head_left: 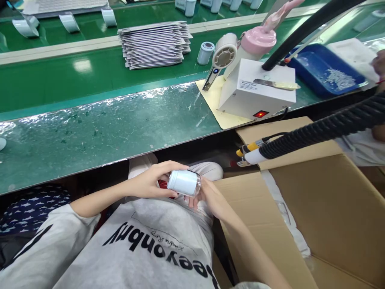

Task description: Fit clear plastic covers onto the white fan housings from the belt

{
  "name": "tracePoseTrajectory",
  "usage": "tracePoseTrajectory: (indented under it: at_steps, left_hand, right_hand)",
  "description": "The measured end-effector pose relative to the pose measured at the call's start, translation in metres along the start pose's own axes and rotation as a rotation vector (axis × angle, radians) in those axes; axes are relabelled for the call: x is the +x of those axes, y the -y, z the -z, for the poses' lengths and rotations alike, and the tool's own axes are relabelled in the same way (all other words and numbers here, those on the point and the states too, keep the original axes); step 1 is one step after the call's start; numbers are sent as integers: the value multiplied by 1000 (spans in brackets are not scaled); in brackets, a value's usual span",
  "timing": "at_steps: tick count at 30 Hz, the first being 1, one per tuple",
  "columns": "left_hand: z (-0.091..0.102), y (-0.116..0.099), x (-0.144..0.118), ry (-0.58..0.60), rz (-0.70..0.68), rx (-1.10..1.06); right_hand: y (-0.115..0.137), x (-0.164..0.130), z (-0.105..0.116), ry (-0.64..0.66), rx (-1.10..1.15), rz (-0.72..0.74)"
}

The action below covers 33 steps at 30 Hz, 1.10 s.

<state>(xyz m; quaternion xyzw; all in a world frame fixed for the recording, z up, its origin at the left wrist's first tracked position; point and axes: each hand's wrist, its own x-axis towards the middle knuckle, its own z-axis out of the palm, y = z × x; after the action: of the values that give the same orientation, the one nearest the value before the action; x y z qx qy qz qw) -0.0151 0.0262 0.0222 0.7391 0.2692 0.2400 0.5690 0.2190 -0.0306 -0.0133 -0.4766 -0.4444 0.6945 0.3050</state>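
A pale blue cylinder with a clear end (pixel 184 182) lies on its side above my lap, between both hands. My left hand (pixel 158 180) grips its left end, fingers over the top and thumb below. Around the clear right end my right hand (pixel 207 196) is closed, its fingers partly hidden beneath the cylinder. Something red shows under the left palm, too little of it to name. A similar pale blue cylinder (pixel 205 53) stands upright on the bench, apart from my hands.
Ahead runs the green bench (pixel 120 124) with a stack of folded cards (pixel 153 44). A white box with a lit red switch (pixel 255 90), handheld fan (pixel 224 56), pink-lidded bottle (pixel 259 40) and blue tray (pixel 327 70) stand right. A black hose (pixel 325 124) hangs over an open carton (pixel 331 196).
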Motion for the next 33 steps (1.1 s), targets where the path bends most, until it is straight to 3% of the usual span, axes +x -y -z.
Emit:
tracePoseTrajectory:
  at_steps: [2,3,5,7,9,13,15,20,25,28,29,30,33]
  left_hand:
    - [-1,-2,-1,-13,87,-73]
    - [-2,-3,-1,-14,126,-113]
    - [-3,-3,-2,-1,186,-175]
    - [-2,-2,-2,23,222,-194]
    - [0,-2,-1,49,208,-170]
    - [3,-4,-2,103,132,-147]
    - [2,-3,-2,122,166,-203]
    - [-5,12,-3,132,300,-429]
    - [-23,31,-4,88,387,-499]
    - [-14,34,13,28,421,-341]
    - [-1,31,22,-31,404,-211]
    - [17,26,33,-117,373,-49]
    - [96,4,74,-446,278,448]
  right_hand:
    - [-3,-3,4,-194,-294,368]
    - [-3,-4,5,-229,-432,563]
    - [-3,-6,8,-167,-624,861]
    - [-2,-7,10,-76,-667,944]
    - [-2,-8,9,-55,-559,841]
    - [-8,-12,9,-51,-198,498]
    - [-12,-14,11,-61,-122,405]
    - [-15,-15,14,-140,-188,358]
    - [-12,-6,0,-130,-172,260]
    - [-16,-7,26,-150,-203,268]
    - [-17,-10,47,-252,-245,270]
    - [-17,-15,74,-463,-276,276]
    - [-16,-35,163,-1203,-360,191]
